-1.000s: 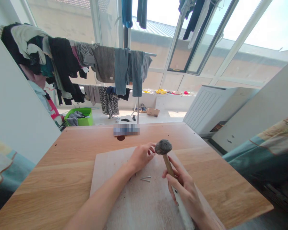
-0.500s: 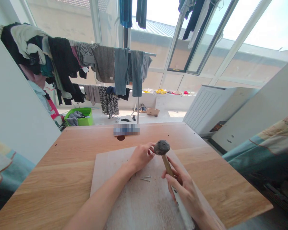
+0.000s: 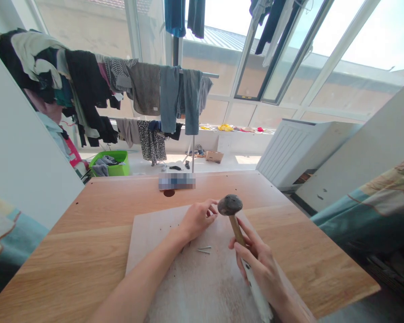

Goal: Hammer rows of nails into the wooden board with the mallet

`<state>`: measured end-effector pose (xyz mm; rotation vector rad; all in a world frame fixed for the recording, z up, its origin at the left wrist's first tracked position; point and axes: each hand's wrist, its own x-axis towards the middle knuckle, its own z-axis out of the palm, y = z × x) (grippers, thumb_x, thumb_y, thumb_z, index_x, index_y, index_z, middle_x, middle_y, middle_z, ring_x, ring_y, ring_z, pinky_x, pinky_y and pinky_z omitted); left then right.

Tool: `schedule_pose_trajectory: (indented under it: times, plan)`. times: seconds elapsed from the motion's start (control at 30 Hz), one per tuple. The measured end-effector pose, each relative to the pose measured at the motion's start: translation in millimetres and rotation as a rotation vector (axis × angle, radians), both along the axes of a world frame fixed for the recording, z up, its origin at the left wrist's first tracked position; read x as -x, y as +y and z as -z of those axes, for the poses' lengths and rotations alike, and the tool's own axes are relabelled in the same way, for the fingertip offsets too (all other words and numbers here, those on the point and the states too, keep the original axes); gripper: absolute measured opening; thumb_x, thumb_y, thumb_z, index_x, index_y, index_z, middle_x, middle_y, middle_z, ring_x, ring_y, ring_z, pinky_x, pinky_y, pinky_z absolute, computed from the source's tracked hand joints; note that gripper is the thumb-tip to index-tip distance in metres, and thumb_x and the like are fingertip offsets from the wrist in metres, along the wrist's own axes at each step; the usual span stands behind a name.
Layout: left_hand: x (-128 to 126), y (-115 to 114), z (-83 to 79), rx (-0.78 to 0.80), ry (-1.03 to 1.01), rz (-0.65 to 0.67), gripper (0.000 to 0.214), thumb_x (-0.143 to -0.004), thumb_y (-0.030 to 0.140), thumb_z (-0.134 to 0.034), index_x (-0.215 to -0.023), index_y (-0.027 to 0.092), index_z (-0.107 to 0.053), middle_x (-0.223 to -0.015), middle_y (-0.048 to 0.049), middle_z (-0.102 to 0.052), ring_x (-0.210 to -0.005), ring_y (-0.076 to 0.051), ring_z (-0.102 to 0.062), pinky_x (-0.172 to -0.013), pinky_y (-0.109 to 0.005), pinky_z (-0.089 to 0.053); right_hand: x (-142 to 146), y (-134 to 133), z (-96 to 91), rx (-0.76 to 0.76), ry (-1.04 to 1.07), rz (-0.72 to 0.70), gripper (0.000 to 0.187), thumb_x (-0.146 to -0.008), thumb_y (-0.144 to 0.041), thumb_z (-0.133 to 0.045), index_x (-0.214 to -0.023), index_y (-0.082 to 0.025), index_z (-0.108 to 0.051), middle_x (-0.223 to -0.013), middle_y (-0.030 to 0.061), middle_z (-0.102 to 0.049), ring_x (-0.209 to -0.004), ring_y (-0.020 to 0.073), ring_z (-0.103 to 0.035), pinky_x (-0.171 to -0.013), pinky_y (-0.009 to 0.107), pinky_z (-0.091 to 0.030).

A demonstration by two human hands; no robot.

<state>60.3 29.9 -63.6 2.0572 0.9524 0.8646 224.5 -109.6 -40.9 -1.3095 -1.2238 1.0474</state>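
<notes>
My right hand (image 3: pixel 261 262) is wrapped round the handle of a hammer (image 3: pixel 230 205). Its dark grey, rounded head is raised over the far right part of a pale, worn board (image 3: pixel 195 296); the handle is wooden, whitish lower down. Just left of the hammer head, my left hand (image 3: pixel 198 220) rests low over the board with fingers and thumb curled together. Whatever its fingertips pinch is too small or hidden to make out. Between the hands lie a few loose nails (image 3: pixel 204 250) on the board. Small dark holes or marks dot the board's left part.
Under the board is a wooden tabletop (image 3: pixel 97 224) with a round dark hole near its far edge. A blurred-out packet (image 3: pixel 177 181) lies by that hole. Beyond stand a laundry rack (image 3: pixel 148 89), a green basket (image 3: pixel 121 166) and a white cabinet (image 3: pixel 289 148). Curtains hang at both sides.
The hammer head has shifted slightly right, away from my left hand, with my right hand still round the handle. My left hand and the loose nails stay where they were.
</notes>
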Motion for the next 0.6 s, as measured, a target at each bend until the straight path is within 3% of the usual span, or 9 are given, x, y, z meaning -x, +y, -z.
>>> schedule_pose_trajectory:
  times: [0.47,0.6]
  plan:
    - [0.1,0.4,1.2,0.019,0.003,0.006,0.035,-0.084,0.014,-0.064,-0.118,0.023,-0.067,-0.091,-0.0011,-0.078,-0.074,-0.016,-0.070,-0.072,-0.026,-0.053,0.8,1.4,-6.6,0.073,0.077,-0.006,0.072,-0.084,-0.050,-0.071,-0.147,-0.019,-0.051,-0.080,-0.0004,-0.066,-0.035,0.0057,-0.044,-0.031,0.021,-0.038]
    - [2.3,-0.2,-7.0,0.070,0.025,-0.007,0.041,-0.083,0.017,-0.066,-0.124,0.021,-0.062,-0.093,-0.0019,-0.077,-0.075,-0.016,-0.068,-0.073,-0.027,-0.053,1.5,1.1,-5.3,0.079,0.107,0.025,0.074,-0.083,-0.049,-0.072,-0.148,-0.021,-0.051,-0.077,-0.0015,-0.064,-0.034,0.0057,-0.044,-0.029,0.020,-0.036]
